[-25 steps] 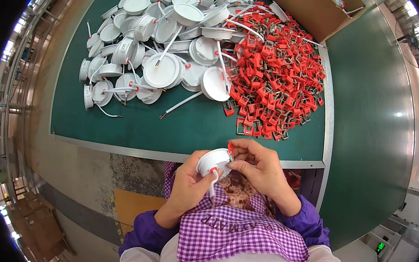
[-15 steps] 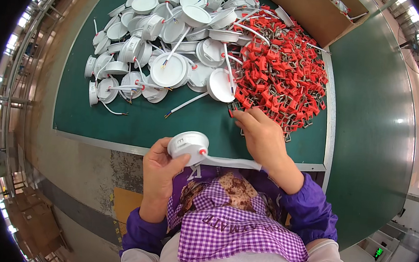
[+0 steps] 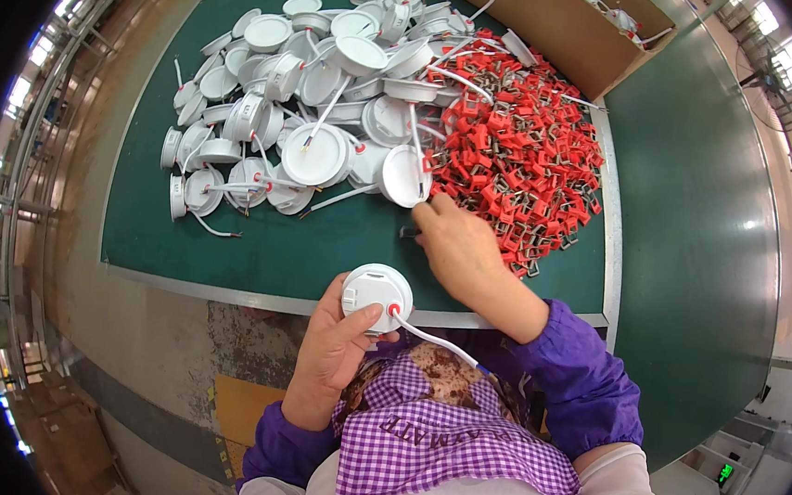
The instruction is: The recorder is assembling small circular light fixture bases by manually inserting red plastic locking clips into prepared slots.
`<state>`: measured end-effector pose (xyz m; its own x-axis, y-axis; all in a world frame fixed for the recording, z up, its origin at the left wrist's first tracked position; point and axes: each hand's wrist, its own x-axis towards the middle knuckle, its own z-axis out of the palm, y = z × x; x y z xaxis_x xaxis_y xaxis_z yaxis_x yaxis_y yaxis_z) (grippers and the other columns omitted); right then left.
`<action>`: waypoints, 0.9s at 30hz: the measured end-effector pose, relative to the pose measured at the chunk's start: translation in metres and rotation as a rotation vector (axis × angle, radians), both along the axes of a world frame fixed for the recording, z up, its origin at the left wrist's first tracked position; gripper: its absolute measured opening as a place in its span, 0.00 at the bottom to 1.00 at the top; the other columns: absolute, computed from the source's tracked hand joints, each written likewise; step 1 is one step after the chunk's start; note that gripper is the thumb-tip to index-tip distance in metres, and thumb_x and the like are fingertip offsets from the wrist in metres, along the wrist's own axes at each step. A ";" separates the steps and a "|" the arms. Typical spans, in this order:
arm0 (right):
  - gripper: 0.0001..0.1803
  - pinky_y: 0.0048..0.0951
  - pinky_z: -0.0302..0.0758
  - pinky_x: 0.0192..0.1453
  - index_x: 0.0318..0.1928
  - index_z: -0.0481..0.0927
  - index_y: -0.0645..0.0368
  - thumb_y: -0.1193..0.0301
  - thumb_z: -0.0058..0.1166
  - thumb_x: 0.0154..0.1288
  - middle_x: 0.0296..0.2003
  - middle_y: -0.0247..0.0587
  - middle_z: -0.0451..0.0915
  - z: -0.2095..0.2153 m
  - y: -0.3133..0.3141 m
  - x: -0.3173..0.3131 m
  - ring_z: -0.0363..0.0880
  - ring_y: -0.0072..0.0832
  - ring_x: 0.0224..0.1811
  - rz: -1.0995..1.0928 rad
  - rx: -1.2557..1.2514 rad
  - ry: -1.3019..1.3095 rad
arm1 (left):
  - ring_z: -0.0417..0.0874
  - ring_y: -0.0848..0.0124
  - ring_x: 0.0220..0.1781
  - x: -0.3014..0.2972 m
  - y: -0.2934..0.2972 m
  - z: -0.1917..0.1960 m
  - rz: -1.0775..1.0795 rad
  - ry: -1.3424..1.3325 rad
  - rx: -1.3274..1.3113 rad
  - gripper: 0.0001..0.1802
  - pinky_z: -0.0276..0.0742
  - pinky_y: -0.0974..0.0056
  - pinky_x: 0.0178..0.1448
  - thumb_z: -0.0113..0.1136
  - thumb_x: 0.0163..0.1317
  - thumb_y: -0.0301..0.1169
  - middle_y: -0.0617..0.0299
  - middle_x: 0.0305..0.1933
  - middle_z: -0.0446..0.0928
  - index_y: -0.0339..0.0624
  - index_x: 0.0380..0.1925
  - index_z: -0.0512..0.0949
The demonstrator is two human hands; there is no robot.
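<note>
My left hand (image 3: pixel 334 350) grips a white round downlight (image 3: pixel 376 291) above the table's front edge, thumb pressed on its back. A white cable (image 3: pixel 440 342) leaves the lamp at a red grommet and hangs to the right, its end low against the checked apron. My right hand (image 3: pixel 459 252) is at the near left edge of a heap of red-capped metal spring clips (image 3: pixel 524 155). Its fingers are pinched, and the dark metal of a spring clip (image 3: pixel 408 233) sticks out beside the fingertips. The fingers hide the rest of that clip.
Many white downlights with cables (image 3: pixel 315 155) lie heaped on the left of the green tabletop (image 3: pixel 255 269). A cardboard box (image 3: pixel 562 23) stands at the far right. A metal strip (image 3: pixel 610 190) edges the table, with another green surface (image 3: pixel 697 206) to the right.
My left hand has moved right and down slightly and turned the downlight's back to face up. My right hand has shifted left, off the clip heap's near edge, with its fingers still pinched.
</note>
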<state>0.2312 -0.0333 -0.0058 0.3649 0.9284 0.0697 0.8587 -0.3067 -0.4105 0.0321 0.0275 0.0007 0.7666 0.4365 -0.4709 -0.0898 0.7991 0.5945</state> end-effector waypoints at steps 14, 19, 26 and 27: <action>0.19 0.22 0.72 0.32 0.59 0.77 0.60 0.79 0.53 0.68 0.34 0.35 0.77 0.019 -0.026 0.005 0.72 0.17 0.27 -0.144 0.095 1.053 | 0.83 0.74 0.39 0.018 -0.004 -0.005 -0.014 0.141 0.316 0.21 0.79 0.71 0.33 0.62 0.60 0.20 0.58 0.45 0.81 0.35 0.53 0.72; 0.22 0.20 0.70 0.30 0.65 0.72 0.60 0.77 0.51 0.71 0.28 0.28 0.74 0.014 -0.026 -0.004 0.69 0.14 0.27 -0.088 0.142 1.201 | 0.81 0.78 0.39 0.021 -0.005 -0.005 0.017 0.049 0.261 0.19 0.75 0.74 0.36 0.66 0.58 0.22 0.62 0.43 0.81 0.37 0.51 0.74; 0.22 0.22 0.75 0.32 0.60 0.77 0.60 0.82 0.49 0.64 0.32 0.34 0.83 0.014 -0.023 -0.001 0.76 0.17 0.28 0.123 -0.068 1.157 | 0.82 0.76 0.41 0.010 0.000 -0.010 0.035 0.085 0.297 0.22 0.77 0.72 0.38 0.64 0.58 0.20 0.60 0.45 0.81 0.37 0.54 0.74; 0.22 0.25 0.77 0.34 0.58 0.78 0.58 0.82 0.50 0.63 0.33 0.39 0.85 0.013 -0.022 -0.002 0.79 0.19 0.29 0.137 -0.032 1.064 | 0.82 0.76 0.40 0.010 0.001 -0.011 -0.008 0.104 0.322 0.22 0.77 0.72 0.38 0.64 0.58 0.20 0.60 0.45 0.82 0.37 0.54 0.74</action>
<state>0.2290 -0.0551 0.0069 0.1169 0.9617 -0.2478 0.0925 -0.2590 -0.9614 0.0420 0.0287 -0.0100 0.7258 0.5696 -0.3857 -0.0097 0.5691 0.8222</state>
